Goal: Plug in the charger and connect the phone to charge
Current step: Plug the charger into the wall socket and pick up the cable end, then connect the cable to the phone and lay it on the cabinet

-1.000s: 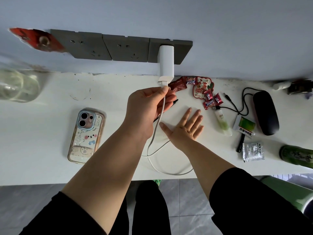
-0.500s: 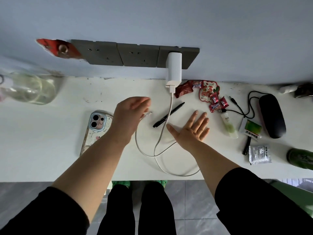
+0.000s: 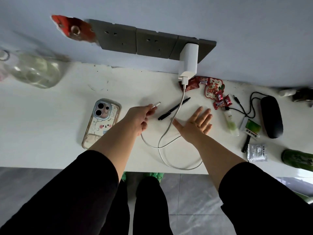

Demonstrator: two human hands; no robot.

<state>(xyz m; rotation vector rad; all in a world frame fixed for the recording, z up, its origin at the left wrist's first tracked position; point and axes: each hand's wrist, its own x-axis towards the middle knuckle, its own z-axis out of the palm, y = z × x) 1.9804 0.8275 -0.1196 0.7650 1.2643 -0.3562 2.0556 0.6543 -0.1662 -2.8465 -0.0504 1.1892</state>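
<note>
charger (image 3: 188, 60) in wall socket (image 3: 194, 50), white desk (image 3: 50, 119)

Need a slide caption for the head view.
Left hand holds the cable plug beside the phone; charger already in socket.

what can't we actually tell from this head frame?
- Phone: lies screen-down, port end behind the left forearm, so the port is unseen.
- Cable plug in the left hand: too small to tell its type.
- Glass jar: blurred, cut by the left edge.
- Green bottle: cut by the right edge.
</note>
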